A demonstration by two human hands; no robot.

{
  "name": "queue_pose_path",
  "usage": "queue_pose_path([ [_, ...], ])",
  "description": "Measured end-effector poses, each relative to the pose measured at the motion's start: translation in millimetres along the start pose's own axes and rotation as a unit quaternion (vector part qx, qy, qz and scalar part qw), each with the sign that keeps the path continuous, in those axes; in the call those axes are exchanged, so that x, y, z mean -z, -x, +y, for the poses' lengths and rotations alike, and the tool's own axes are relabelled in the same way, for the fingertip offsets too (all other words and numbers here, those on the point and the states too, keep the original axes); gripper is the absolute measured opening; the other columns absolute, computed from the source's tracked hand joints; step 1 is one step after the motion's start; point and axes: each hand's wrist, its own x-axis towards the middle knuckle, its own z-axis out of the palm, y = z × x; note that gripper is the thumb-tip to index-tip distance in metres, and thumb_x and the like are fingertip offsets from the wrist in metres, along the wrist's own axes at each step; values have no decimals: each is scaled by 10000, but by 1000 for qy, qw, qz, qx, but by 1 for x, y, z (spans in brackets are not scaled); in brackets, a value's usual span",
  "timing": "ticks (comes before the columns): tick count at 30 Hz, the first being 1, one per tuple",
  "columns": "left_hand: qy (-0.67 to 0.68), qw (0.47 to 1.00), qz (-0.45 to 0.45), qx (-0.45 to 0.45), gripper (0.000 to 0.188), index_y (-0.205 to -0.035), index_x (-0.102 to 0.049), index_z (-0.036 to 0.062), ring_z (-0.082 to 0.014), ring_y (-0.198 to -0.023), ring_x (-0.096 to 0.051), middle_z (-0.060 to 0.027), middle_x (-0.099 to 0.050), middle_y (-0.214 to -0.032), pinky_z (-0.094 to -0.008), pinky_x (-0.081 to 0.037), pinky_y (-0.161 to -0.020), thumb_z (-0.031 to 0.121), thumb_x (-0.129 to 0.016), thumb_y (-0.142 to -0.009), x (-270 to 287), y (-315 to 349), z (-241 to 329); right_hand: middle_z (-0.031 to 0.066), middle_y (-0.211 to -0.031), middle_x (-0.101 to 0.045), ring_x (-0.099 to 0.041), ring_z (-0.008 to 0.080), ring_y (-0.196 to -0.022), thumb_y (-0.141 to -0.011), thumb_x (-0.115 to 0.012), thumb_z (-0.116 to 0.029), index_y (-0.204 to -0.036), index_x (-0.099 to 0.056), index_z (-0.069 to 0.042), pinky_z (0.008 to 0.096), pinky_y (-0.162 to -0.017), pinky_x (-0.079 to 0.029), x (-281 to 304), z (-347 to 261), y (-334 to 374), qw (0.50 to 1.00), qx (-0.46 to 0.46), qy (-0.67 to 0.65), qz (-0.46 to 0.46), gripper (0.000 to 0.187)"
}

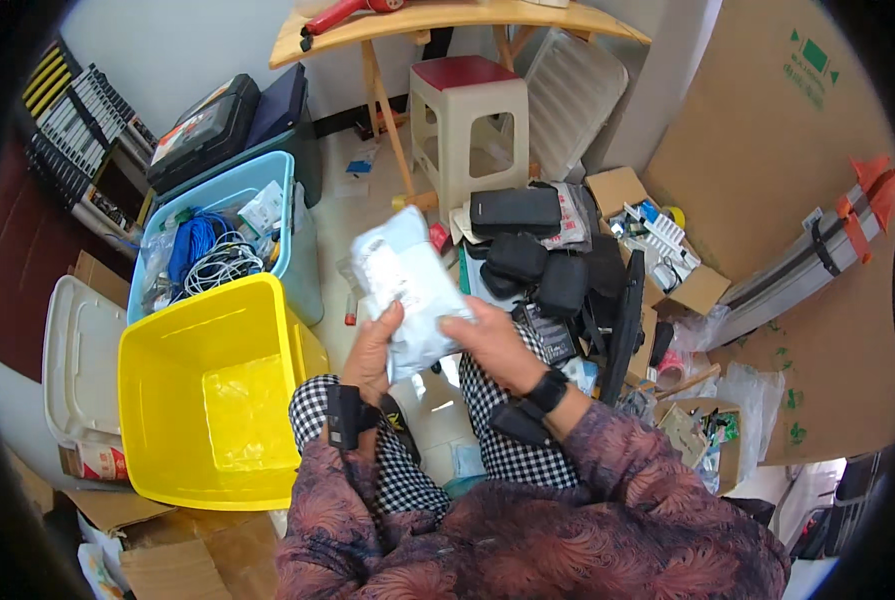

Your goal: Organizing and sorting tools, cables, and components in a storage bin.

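Both hands meet over the lap: the left hand [372, 350] pinches the lower left edge of a pale blue-white plastic packet [404, 290], thumb on top and fingers curled under, while the right hand [494, 345] is closed on its lower right edge, fingers wrapped beneath. Held this way from two sides, the soft packet stands tilted up toward the face rather than sagging — a grip that seems meant to keep its flat side readable or its contents felt through the film; what is inside cannot be told. Each wrist carries a black strapped device, and patterned purple sleeves and checked trousers show below. Just to the person's left sits an open yellow bin [207, 400], empty as far as the view shows, placed close enough that the left hand hangs near its rim. Beyond it a light blue bin [292, 215] holds coiled blue and white cables and small bags, and a white lid [82, 360] lies flat beside the yellow one, off its box. To the right the floor is crowded: black pouches [532, 245] stacked together, a small open cardboard box [657, 245] of loose parts, clear bags. A white stool [467, 115] with a red seat stands under a wooden table [437, 20] further off — well apart from the hands.
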Motion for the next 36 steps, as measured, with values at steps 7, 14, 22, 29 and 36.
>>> queue_pose_path([
  [7, 37, 969, 175, -172, 396, -1258, -455, 11, -269, -1046, -581, -122, -584, -1171, -389, -457, -939, 171, -544, -907, 50, 22, 55, 239, -856, -623, -600, 389, -810, -859, -539, -293, -978, -580, 31, 424, -718, -475, -25, 32, -5, 927, 100, 348, -96, 349],
  [14, 87, 905, 329, -256, 311, -1184, -531, 87, -238, -939, -635, -80, -635, -1096, -354, -549, -735, 259, -512, -926, 179, 78, 116, 237, -849, -626, -607, 383, -832, -824, -536, -258, -935, -582, 31, 456, -750, -469, -42, 28, -1, 819, -15, 504, -273, 312],
  [22, 161, 858, 477, -97, 290, -1165, -541, 102, -269, -1003, -583, -85, -608, -1116, -457, -500, -789, 244, -482, -918, 337, 105, 53, 216, -802, -628, -615, 370, -789, -804, -541, -220, -903, -590, 26, 449, -722, -480, -50, 46, -12, 767, -61, 533, -351, 270],
  [29, 76, 825, 560, 6, 362, -1228, -483, 43, -301, -1053, -559, -137, -574, -1167, -422, -480, -868, 253, -453, -934, 360, 74, 27, 196, -783, -628, -613, 369, -771, -825, -544, -210, -936, -569, 12, 454, -711, -480, -49, 53, -18, 750, -59, 550, -363, 249],
  [36, -12, 876, 478, -62, 427, -1262, -426, -11, -302, -1106, -524, -197, -510, -1229, -382, -441, -955, 270, -444, -940, 306, 31, 70, 197, -809, -616, -609, 368, -774, -848, -538, -226, -912, -532, 13, 448, -699, -479, -49, 56, -33, 732, -67, 558, -385, 248],
])
